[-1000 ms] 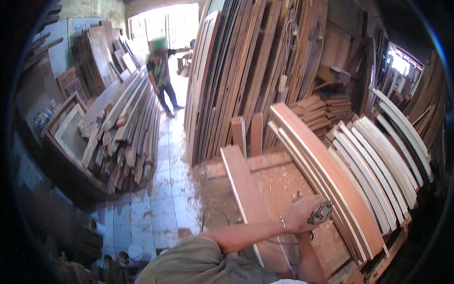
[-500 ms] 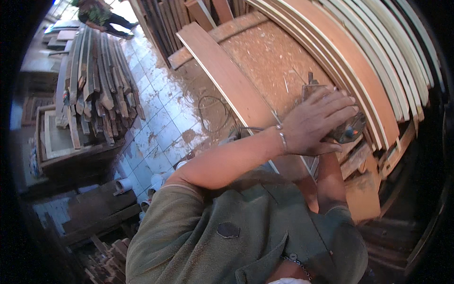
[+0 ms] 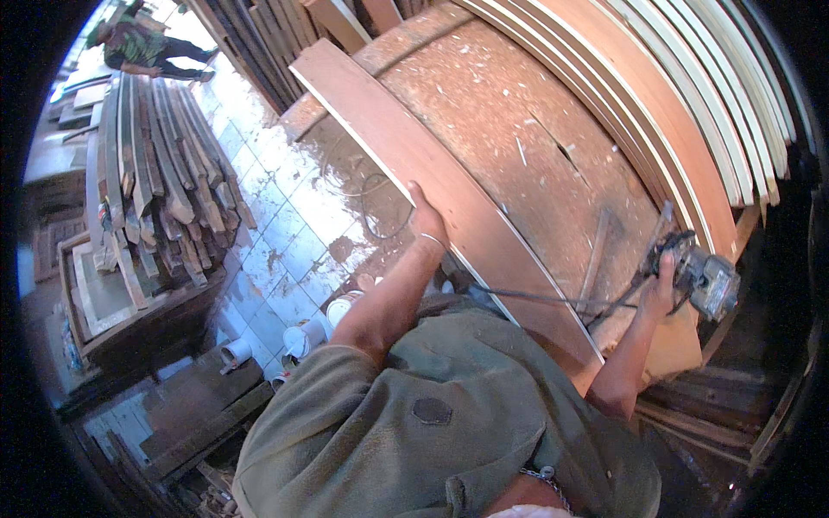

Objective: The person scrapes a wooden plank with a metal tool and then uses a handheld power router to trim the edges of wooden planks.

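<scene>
A long reddish-brown board (image 3: 484,220) with pale edges lies aslant across the workbench (image 3: 509,112). My left hand (image 3: 429,223) is closed on the board's near-left edge, about halfway along; some of its fingers are hidden. At the right, my right hand (image 3: 663,289) grips a corded power tool (image 3: 710,281) with a grey and black body, held tilted beyond the board's near end. Its exact kind is unclear. The dark cord (image 3: 540,298) runs from the tool leftward across the board, near my body.
Long curved-looking boards (image 3: 639,112) are stacked along the bench's right side. Wood shavings litter the bench top. Rough timber strips (image 3: 160,164) are piled at the left, near another person (image 3: 142,47). White buckets (image 3: 302,337) stand on the tiled floor (image 3: 289,229).
My left hand has moved from over the power tool back to the board's edge. My right hand has swung the tool to the right, off the bench middle. The other person shows more fully.
</scene>
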`<action>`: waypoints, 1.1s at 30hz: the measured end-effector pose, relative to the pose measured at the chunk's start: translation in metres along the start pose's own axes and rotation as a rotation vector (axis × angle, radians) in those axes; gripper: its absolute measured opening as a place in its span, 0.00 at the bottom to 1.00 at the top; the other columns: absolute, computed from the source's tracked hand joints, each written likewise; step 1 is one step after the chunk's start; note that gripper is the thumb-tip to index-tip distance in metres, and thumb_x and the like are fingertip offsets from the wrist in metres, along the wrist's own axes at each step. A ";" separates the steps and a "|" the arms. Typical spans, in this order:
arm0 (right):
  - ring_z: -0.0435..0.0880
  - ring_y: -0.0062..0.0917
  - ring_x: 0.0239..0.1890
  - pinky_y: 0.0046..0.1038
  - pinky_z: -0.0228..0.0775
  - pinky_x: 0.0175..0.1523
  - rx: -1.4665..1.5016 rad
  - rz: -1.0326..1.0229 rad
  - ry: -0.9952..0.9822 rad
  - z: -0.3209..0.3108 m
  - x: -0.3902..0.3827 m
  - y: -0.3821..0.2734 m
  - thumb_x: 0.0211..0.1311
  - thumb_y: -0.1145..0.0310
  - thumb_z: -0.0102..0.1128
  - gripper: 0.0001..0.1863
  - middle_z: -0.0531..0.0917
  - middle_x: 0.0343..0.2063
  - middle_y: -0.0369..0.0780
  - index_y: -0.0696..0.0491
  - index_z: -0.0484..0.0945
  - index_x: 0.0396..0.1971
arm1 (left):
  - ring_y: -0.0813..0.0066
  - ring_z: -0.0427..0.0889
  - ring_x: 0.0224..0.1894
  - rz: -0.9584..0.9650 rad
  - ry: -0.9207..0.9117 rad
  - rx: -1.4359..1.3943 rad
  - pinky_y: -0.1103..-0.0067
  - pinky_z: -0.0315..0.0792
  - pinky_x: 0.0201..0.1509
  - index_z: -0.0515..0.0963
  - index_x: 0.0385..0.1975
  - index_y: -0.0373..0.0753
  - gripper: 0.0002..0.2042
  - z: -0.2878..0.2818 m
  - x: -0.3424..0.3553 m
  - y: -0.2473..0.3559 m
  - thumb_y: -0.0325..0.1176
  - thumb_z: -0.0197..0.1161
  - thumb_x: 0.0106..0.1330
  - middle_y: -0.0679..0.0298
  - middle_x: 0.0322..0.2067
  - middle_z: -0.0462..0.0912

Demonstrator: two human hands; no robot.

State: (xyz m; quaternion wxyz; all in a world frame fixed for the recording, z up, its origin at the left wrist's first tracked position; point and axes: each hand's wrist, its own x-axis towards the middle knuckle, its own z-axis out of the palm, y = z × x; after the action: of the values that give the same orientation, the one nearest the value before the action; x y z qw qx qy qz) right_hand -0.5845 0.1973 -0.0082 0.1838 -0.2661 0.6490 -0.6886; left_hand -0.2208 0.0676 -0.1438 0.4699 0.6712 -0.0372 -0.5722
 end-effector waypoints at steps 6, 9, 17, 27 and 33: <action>0.79 0.25 0.48 0.30 0.71 0.57 -0.062 -0.055 -0.073 0.023 -0.007 0.004 0.59 0.71 0.67 0.19 0.81 0.46 0.38 0.59 0.78 0.50 | 0.53 0.75 0.59 -0.002 -0.189 -0.078 0.66 0.68 0.65 0.63 0.64 0.27 0.47 -0.012 0.046 0.042 0.72 0.39 0.66 0.48 0.58 0.75; 0.78 0.24 0.49 0.29 0.68 0.58 -0.165 0.151 -0.226 0.033 -0.012 0.013 0.58 0.69 0.70 0.19 0.81 0.47 0.36 0.56 0.79 0.49 | 0.51 0.75 0.60 0.011 -0.275 -0.138 0.60 0.68 0.66 0.61 0.67 0.34 0.42 -0.034 0.094 0.087 0.69 0.35 0.69 0.50 0.59 0.74; 0.78 0.25 0.52 0.29 0.67 0.61 -0.237 0.341 -0.630 0.127 -0.035 0.058 0.50 0.64 0.78 0.31 0.80 0.49 0.37 0.56 0.76 0.53 | 0.50 0.70 0.64 0.134 -0.419 -0.116 0.56 0.65 0.67 0.54 0.71 0.38 0.45 -0.077 0.121 0.075 0.73 0.31 0.67 0.50 0.66 0.66; 0.71 0.39 0.61 0.43 0.58 0.69 -0.879 -0.608 -1.313 0.187 -0.066 0.111 0.53 0.34 0.62 0.40 0.78 0.56 0.39 0.47 0.73 0.59 | 0.57 0.76 0.54 -0.363 -0.517 0.279 0.60 0.68 0.60 0.55 0.71 0.36 0.53 -0.117 0.000 -0.001 0.80 0.26 0.60 0.48 0.62 0.70; 0.71 0.41 0.59 0.44 0.59 0.66 -0.792 -0.727 -1.436 0.174 -0.081 0.097 0.49 0.35 0.67 0.41 0.75 0.53 0.43 0.51 0.73 0.55 | 0.52 0.67 0.66 0.190 0.040 0.039 0.62 0.59 0.68 0.56 0.69 0.30 0.48 -0.087 0.115 0.098 0.73 0.35 0.67 0.45 0.66 0.64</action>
State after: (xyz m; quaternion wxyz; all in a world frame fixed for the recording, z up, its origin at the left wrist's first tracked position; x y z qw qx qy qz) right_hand -0.4242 0.0990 -0.1117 0.2108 -0.8657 0.4433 -0.0978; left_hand -0.0638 -0.0037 -0.1707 0.5098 0.6849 -0.1023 -0.5105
